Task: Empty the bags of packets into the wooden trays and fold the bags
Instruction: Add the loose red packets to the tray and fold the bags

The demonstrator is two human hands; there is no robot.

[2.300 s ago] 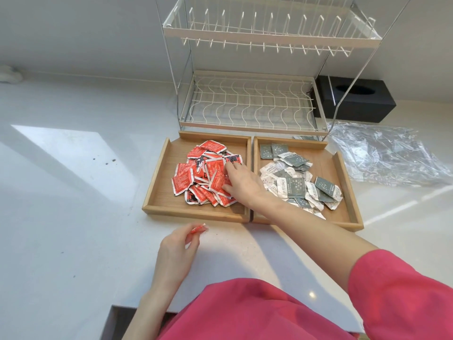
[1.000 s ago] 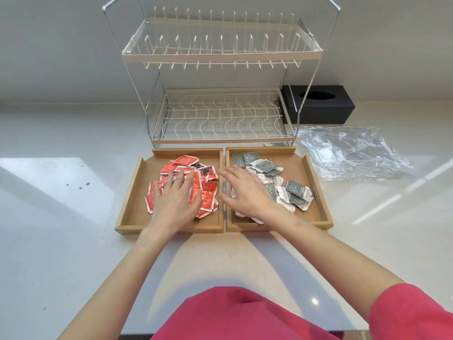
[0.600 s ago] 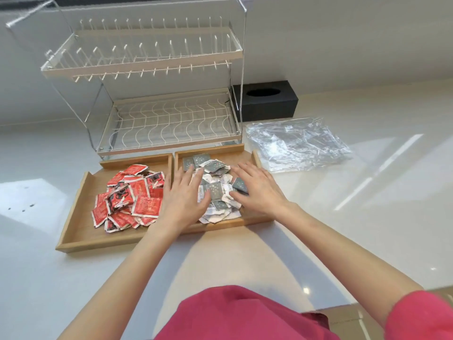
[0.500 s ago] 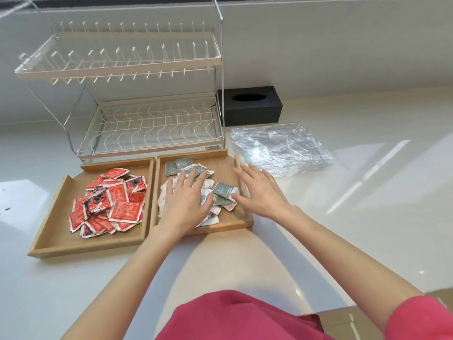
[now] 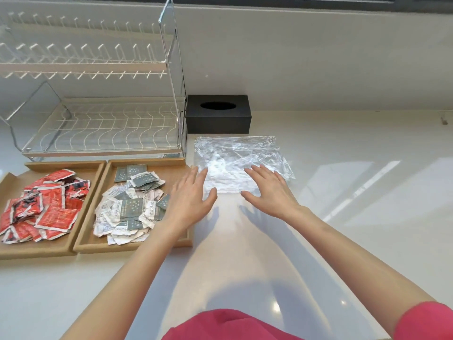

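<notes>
I am holding both of my hands open and flat, with the fingers spread, and they are grasping nothing. My left hand (image 5: 190, 200) is hovering over the right edge of the right wooden tray (image 5: 132, 245), with its fingertips just reaching the near left corner of the clear plastic bags (image 5: 241, 158). My right hand (image 5: 269, 192) is hovering over the near edge of the same bags; whether it is touching the plastic I cannot tell. The bags are lying crumpled and flat on the white counter (image 5: 343, 192), just to the right of the trays and in front of a black tissue box (image 5: 218, 114). The grey and white packets (image 5: 131, 207) are lying piled in the right tray. The red packets (image 5: 44, 204) are lying piled in the left wooden tray (image 5: 36, 251), which is touching the right one. Behind both trays a wire dish rack (image 5: 103, 128) is standing.
</notes>
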